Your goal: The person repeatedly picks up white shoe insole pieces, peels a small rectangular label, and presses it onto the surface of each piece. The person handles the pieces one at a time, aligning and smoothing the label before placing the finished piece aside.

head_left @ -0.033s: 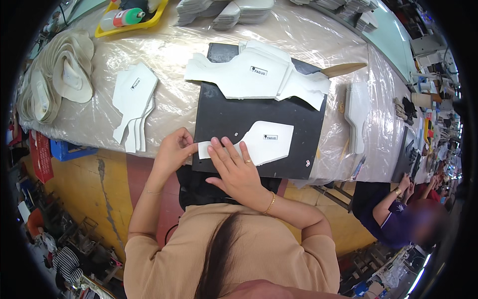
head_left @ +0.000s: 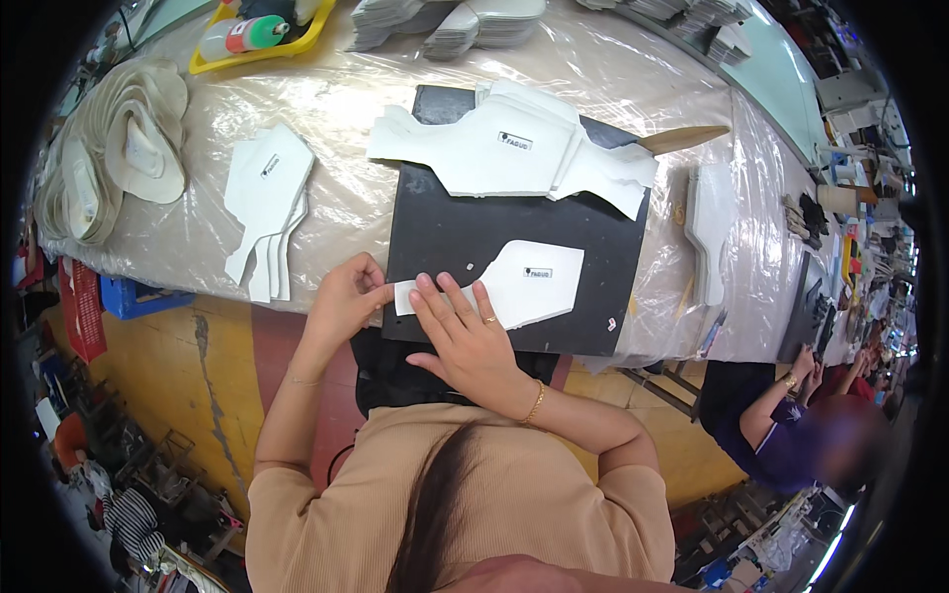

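A white flat cut piece (head_left: 539,282) with a small dark printed label lies on a black board (head_left: 603,287) in front of me. Its narrow strip points left. At that strip's end, my left hand (head_left: 346,299) has curled fingers, with thumb and forefinger pinching the tip. My right hand (head_left: 463,331) rests flat across the strip, fingers stretched out, hiding part of it. Farther up the board is a stack of larger white cut pieces (head_left: 494,148). Similar labelled white pieces (head_left: 267,188) overlap each other to the left, off the board.
Clear plastic sheeting covers the table (head_left: 336,109). Beige oval pieces (head_left: 138,158) are heaped far left, near a yellow tray (head_left: 213,64) with a green-capped bottle (head_left: 242,38). White pieces (head_left: 707,232) and a wooden stick (head_left: 687,137) lie right. A person (head_left: 791,425) works beyond.
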{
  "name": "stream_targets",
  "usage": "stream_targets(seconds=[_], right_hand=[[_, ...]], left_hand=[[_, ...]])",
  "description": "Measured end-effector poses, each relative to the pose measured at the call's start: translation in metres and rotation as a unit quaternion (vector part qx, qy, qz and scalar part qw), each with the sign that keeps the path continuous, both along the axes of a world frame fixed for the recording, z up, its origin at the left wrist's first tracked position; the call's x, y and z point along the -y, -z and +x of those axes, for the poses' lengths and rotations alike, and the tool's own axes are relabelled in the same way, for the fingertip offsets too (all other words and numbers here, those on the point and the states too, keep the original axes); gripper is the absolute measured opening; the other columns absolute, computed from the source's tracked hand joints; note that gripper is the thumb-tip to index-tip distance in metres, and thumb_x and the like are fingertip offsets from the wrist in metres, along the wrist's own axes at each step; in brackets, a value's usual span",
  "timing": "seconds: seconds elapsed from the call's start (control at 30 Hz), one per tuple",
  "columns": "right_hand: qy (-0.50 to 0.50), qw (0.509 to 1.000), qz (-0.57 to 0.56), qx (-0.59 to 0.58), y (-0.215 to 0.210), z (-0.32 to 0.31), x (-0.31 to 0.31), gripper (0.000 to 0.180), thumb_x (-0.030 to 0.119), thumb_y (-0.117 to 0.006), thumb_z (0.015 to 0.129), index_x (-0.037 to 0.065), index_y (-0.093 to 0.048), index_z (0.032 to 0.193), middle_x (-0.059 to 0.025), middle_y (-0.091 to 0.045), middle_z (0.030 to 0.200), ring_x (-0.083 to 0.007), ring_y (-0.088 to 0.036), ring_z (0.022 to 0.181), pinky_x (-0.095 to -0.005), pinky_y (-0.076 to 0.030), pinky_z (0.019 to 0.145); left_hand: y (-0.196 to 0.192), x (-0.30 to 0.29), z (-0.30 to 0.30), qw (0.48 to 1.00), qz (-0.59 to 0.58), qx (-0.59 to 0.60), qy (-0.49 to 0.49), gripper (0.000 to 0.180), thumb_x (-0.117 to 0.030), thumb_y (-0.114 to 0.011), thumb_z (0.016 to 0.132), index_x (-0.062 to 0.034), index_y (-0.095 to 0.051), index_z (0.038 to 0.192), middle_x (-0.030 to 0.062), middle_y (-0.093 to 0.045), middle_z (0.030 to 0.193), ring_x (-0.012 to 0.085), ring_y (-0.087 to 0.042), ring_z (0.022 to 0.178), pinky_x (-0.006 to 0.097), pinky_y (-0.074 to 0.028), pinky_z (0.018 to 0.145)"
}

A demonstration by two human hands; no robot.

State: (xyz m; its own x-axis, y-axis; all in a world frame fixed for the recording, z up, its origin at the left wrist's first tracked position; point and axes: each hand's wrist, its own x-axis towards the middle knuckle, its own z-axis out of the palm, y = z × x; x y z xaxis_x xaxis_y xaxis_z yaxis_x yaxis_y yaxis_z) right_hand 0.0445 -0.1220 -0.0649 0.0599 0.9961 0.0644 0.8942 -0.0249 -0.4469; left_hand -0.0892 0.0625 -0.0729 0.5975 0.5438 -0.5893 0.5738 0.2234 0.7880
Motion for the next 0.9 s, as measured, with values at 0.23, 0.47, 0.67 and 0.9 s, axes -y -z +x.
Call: stream_targets(seconds=[0.23, 0.47, 0.67, 0.9], right_hand=[[-0.011, 1.0, -0.002, -0.001, 0.008, 0.0, 0.001, 0.086, 0.052, -0.067, 0.082, 0.006, -0.042, 0.151, -0.0089, -0.037, 0.159, -0.0277, -0.032, 0.148, -0.0517, -0.015, 0.122], [0.015, 1.0, -0.004, 0.018, 0.006, -0.008, -0.003, 0.087, 0.053, -0.068, 0.08, 0.006, -0.044, 0.149, -0.0092, -0.038, 0.158, -0.028, -0.033, 0.147, -0.0509, -0.017, 0.122], [0.04, 0.999, -0.009, 0.022, 0.005, -0.017, -0.006, 0.087, 0.055, -0.068, 0.079, 0.006, -0.045, 0.148, -0.0096, -0.038, 0.158, -0.0283, -0.034, 0.147, -0.0506, -0.02, 0.121], [0.005, 0.998, -0.057, -0.004, -0.002, 0.012, 0.015, 0.084, 0.058, -0.06, 0.086, 0.01, -0.04, 0.152, -0.0071, -0.036, 0.16, -0.025, -0.033, 0.148, -0.0478, -0.022, 0.121]], left_hand=[[0.001, -0.001, -0.001, 1.0, -0.006, -0.003, 0.004, 0.023, -0.013, -0.074, 0.088, -0.0027, -0.055, 0.082, -0.0002, -0.056, 0.063, 0.0049, -0.046, 0.047, 0.023, -0.034, 0.04], [-0.007, -0.004, -0.003, 0.995, -0.083, 0.012, -0.047, 0.03, -0.025, -0.077, 0.089, -0.0027, -0.056, 0.088, 0.0007, -0.056, 0.069, 0.0053, -0.047, 0.049, 0.022, -0.038, 0.041], [-0.01, 0.008, -0.005, 1.0, 0.004, -0.01, 0.007, 0.032, -0.02, -0.081, 0.085, -0.0029, -0.055, 0.096, 0.0004, -0.056, 0.071, 0.0052, -0.049, 0.053, 0.022, -0.04, 0.042], [-0.005, 0.006, -0.004, 1.0, -0.003, -0.021, 0.016, 0.037, -0.019, -0.083, 0.083, -0.0025, -0.054, 0.099, 0.0, -0.056, 0.069, 0.0053, -0.049, 0.053, 0.022, -0.038, 0.041]])
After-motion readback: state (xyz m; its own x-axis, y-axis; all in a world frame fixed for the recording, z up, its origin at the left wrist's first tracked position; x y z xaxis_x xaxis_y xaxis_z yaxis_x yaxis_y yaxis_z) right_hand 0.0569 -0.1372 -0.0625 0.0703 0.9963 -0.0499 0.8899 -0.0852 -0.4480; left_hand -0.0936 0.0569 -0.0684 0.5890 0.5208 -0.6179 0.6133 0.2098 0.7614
